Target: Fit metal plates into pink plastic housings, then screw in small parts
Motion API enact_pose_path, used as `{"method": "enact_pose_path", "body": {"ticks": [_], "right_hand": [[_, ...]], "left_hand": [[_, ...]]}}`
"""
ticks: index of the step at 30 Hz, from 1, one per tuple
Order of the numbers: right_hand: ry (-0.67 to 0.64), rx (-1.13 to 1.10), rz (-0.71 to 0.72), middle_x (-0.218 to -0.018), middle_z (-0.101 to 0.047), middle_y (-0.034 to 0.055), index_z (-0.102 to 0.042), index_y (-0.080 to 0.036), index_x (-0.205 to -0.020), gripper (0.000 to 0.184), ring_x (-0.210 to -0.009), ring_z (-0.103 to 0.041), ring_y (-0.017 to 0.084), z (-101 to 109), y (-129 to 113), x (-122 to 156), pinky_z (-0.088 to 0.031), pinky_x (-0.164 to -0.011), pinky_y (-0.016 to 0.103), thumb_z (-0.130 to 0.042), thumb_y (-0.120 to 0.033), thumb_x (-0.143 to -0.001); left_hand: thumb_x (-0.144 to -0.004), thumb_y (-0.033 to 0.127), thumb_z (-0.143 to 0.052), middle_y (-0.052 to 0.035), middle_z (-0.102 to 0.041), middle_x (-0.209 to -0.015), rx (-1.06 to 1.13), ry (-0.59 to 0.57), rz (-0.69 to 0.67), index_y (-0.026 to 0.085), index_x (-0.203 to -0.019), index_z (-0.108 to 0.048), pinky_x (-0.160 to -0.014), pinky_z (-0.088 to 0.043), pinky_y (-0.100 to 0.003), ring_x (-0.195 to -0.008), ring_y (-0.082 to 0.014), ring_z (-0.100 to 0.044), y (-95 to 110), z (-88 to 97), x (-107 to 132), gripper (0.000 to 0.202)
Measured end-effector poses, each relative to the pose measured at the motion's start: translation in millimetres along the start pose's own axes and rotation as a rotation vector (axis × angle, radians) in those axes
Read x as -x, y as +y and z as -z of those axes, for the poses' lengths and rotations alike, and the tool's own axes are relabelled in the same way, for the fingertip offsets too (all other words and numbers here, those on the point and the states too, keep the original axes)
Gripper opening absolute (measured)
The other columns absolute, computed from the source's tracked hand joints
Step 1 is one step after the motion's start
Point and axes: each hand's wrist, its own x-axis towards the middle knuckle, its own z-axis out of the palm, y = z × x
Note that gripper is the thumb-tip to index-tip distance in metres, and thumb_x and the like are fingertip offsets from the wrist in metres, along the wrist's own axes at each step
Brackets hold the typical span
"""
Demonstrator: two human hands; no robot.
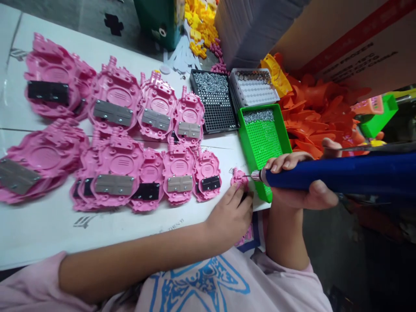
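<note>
Left hand (230,214) curls over the pink part (239,178), pinning it on the table (97,229) by the near edge. Right hand (302,197) is closed round the driver (341,173), bit tip at the part. I'd want the bit square and the part pressed flat. It's tight: tray (264,147) just beside on the right, shells (146,173) on the left, edge close. Free room only toward the body.

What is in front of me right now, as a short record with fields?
Left hand: holds a small pink part down at the table edge
Right hand: grips a blue screwdriver, bit on that part
Trays: green tray, black tray, white tray, each with screws at the far end
Rows: pink shells with grey or black plates
Right side: orange parts in a heap
</note>
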Motion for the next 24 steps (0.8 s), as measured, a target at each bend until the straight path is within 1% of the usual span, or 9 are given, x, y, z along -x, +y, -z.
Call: {"method": "enact_pose_path", "body": {"ticks": [3,8,11,13,16,19,20,22,24], "right_hand": [[-0.054,0.058,-0.005,-0.059,-0.051,-0.0022,-0.059,-0.026,-0.074,0.021,-0.049,-0.053,0.014,-2,-2,3,-0.048,-0.050,0.032,-0.058,-0.045,-0.065],[-0.033,0.063,-0.032,-0.057,-0.050,-0.0017,-0.057,-0.024,-0.072,0.027,-0.046,-0.052,0.015,-3,1,4,-0.048,-0.049,0.034,-0.063,-0.049,-0.062],[-0.062,0.029,0.003,-0.059,-0.052,-0.0015,-0.058,-0.025,-0.077,0.025,-0.047,-0.053,0.015,-3,3,1,-0.048,-0.048,0.034,-0.061,-0.046,-0.064],[-0.053,-0.009,0.002,-0.060,-0.052,-0.0026,-0.058,-0.028,-0.087,0.028,-0.046,-0.052,0.015,0,1,1,-0.048,-0.047,0.034,-0.059,-0.043,-0.063],[0.048,-0.047,-0.032,-0.059,-0.048,-0.0047,-0.055,-0.034,-0.104,0.044,-0.046,-0.049,0.015,10,-9,0,-0.046,-0.047,0.033,-0.055,-0.046,-0.062],[0.225,0.019,0.041,-0.060,-0.047,-0.0049,-0.056,-0.034,-0.107,0.046,-0.048,-0.046,0.014,27,-16,-10,-0.045,-0.049,0.032,-0.048,-0.044,-0.063],[0.276,0.046,0.080,-0.060,-0.047,-0.0050,-0.058,-0.034,-0.104,0.043,-0.048,-0.045,0.014,33,-16,-15,-0.044,-0.049,0.030,-0.046,-0.044,-0.064],[0.353,0.080,0.126,-0.060,-0.048,-0.0051,-0.061,-0.031,-0.091,0.034,-0.048,-0.046,0.012,43,-13,-27,-0.043,-0.047,0.027,-0.044,-0.045,-0.066],[0.413,0.098,0.088,-0.060,-0.047,-0.0038,-0.059,-0.024,-0.072,0.028,-0.049,-0.049,0.010,54,-5,-39,-0.042,-0.046,0.024,-0.042,-0.046,-0.068]], "left_hand": [[-0.090,0.021,-0.047,-0.0116,-0.061,-0.118,0.001,-0.039,0.023,0.012,-0.108,-0.066,-0.107,-0.032,-0.050,-0.111,-0.0278,-0.055,1,-1.5,0,0.028],[-0.090,0.026,-0.048,-0.0125,-0.059,-0.124,-0.031,-0.086,0.013,0.012,-0.112,-0.065,-0.106,-0.031,-0.051,-0.115,-0.0315,-0.053,1,-1.4,1,0.032],[-0.091,0.024,-0.046,-0.0117,-0.059,-0.125,-0.046,-0.083,-0.003,0.013,-0.112,-0.066,-0.106,-0.031,-0.050,-0.114,-0.0301,-0.054,1,-0.9,1,0.031],[-0.091,0.023,-0.045,-0.0108,-0.061,-0.123,-0.050,-0.059,-0.015,0.013,-0.111,-0.066,-0.106,-0.031,-0.050,-0.113,-0.0302,-0.055,0,-1.5,2,0.031],[-0.090,0.022,-0.047,-0.0123,-0.062,-0.121,-0.051,-0.026,-0.034,0.012,-0.111,-0.066,-0.103,-0.032,-0.051,-0.113,-0.0312,-0.055,-1,-3.7,5,0.030],[-0.089,0.021,-0.049,-0.0138,-0.061,-0.124,-0.042,0.013,-0.066,0.011,-0.110,-0.067,-0.102,-0.031,-0.051,-0.111,-0.0312,-0.056,-3,-5.2,5,0.030],[-0.088,0.021,-0.050,-0.0138,-0.060,-0.125,-0.037,0.026,-0.070,0.011,-0.109,-0.067,-0.102,-0.030,-0.052,-0.111,-0.0311,-0.056,-4,-5.2,5,0.029],[-0.087,0.019,-0.051,-0.0138,-0.061,-0.124,-0.024,0.038,-0.060,0.011,-0.108,-0.068,-0.103,-0.029,-0.052,-0.111,-0.0307,-0.056,-5,-4.8,5,0.029],[-0.085,0.017,-0.052,-0.0141,-0.061,-0.123,-0.005,0.030,-0.041,0.011,-0.108,-0.068,-0.103,-0.029,-0.051,-0.111,-0.0304,-0.056,-5,-4.7,4,0.029]]}}
